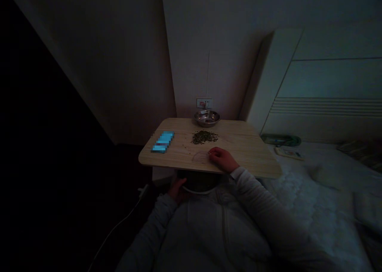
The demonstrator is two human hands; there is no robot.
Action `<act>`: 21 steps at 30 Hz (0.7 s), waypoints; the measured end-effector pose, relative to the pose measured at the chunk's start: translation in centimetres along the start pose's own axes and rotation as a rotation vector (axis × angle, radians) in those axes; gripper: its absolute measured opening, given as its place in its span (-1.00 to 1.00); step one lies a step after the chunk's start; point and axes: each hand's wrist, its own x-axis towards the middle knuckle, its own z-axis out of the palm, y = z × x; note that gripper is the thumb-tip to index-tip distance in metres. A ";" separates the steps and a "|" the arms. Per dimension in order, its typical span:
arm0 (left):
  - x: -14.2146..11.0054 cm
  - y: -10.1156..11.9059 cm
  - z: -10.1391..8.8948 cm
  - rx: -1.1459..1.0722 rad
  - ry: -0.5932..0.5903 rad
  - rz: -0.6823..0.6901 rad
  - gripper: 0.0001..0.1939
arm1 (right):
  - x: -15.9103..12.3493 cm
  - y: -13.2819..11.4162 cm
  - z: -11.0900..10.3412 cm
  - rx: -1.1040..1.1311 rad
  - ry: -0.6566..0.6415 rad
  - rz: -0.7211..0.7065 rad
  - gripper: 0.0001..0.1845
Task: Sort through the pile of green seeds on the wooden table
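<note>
Left hand [178,189] clasps lower bowl [199,192]; right hand [221,158] pinched (contents unclear); green pile [203,136] before steel bowl [207,119].

Vessel [200,181]: round, dark inside, with a pale curved rim along the near side. Far portion hidden from view; contents too dim to identify. Located at the fingers [182,181] of the left hand [177,191], which rest against its left side, and lower than the fingers [212,154] of the right hand [224,160].

Heap [203,136]: small dark green pieces, loose and unevenly spread, dense at the middle, with strays at the left. Lies flat, beyond the right hand's fingers and apart from them.

Translucent piece [200,156]: thin, faint, edge roughly curved. Lies low, immediately left of the right hand's fingertips; contact and material cannot be determined in this light.
</note>
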 end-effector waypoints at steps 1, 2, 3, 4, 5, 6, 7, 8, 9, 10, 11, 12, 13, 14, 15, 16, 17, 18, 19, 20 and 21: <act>0.0 0.0 0.0 -0.003 0.002 0.004 -0.90 | 0.0 0.0 0.0 -0.025 0.016 -0.011 -0.82; 0.0 0.0 0.0 0.000 0.006 0.004 -0.90 | 0.0 0.0 0.1 -0.051 0.036 -0.019 -0.84; -0.1 0.1 0.1 0.007 0.014 0.005 -0.91 | 0.1 0.0 0.1 -0.076 0.056 -0.022 -0.85; -0.2 0.2 0.1 0.018 0.023 0.002 -0.91 | 0.1 -0.1 0.1 -0.100 0.072 -0.023 -0.86; -0.2 0.2 0.1 0.029 0.031 -0.005 -0.90 | 0.2 -0.1 0.1 -0.122 0.085 -0.023 -0.87; -0.2 0.3 0.1 0.039 0.033 -0.012 -0.88 | 0.2 -0.1 0.1 -0.142 0.095 -0.022 -0.88; -0.2 0.3 0.1 0.043 0.034 -0.015 -0.86 | 0.3 -0.1 0.2 -0.158 0.101 -0.025 -0.89; -0.2 0.3 0.1 0.045 0.033 -0.017 -0.83 | 0.3 -0.2 0.2 -0.172 0.107 -0.028 -0.89; -0.1 0.2 0.0 0.045 0.032 -0.018 -0.80 | 0.4 -0.2 0.2 -0.184 0.112 -0.031 -0.90; 0.0 0.2 0.0 0.043 0.029 -0.015 -0.78 | 0.5 -0.2 0.3 -0.193 0.117 -0.030 -0.90; 0.0 0.2 0.0 0.042 0.023 -0.014 -0.77 | 0.6 -0.2 0.4 -0.200 0.122 -0.026 -0.91; 0.1 0.1 -0.1 0.038 0.013 -0.016 -0.77 | 0.7 -0.3 0.6 -0.207 0.129 -0.019 -0.91; 0.1 0.1 -0.1 0.031 0.004 -0.016 -0.78 | 0.8 -0.3 0.7 -0.216 0.138 -0.008 -0.92; 0.1 0.0 -0.1 0.020 -0.001 -0.015 -0.79 | 0.8 -0.4 0.9 -0.228 0.149 0.007 -0.92; 0.1 0.0 -0.1 0.010 -0.005 -0.012 -0.81 | 0.9 -0.5 1.1 -0.245 0.161 0.024 -0.92; 0.1 0.0 -0.1 0.002 -0.006 -0.017 -0.83 | 1.0 -0.7 1.2 -0.264 0.174 0.040 -0.92; 0.1 0.0 0.0 -0.004 -0.004 -0.024 -0.84 | 1.0 -0.8 1.3 -0.283 0.183 0.053 -0.92; 0.1 0.0 0.0 -0.007 0.000 -0.030 -0.86 | 1.1 -0.9 1.5 -0.297 0.189 0.065 -0.91; 0.1 0.1 0.0 -0.007 0.002 -0.037 -0.87 | 1.1 -1.0 1.6 -0.306 0.194 0.075 -0.91; 0.2 0.1 0.0 -0.005 0.001 -0.039 -0.88 | 1.2 -1.0 1.6 -0.310 0.199 0.081 -0.91; 0.2 0.1 -0.1 -0.001 0.004 -0.040 -0.88 | 1.2 -1.0 1.7 -0.310 0.204 0.082 -0.91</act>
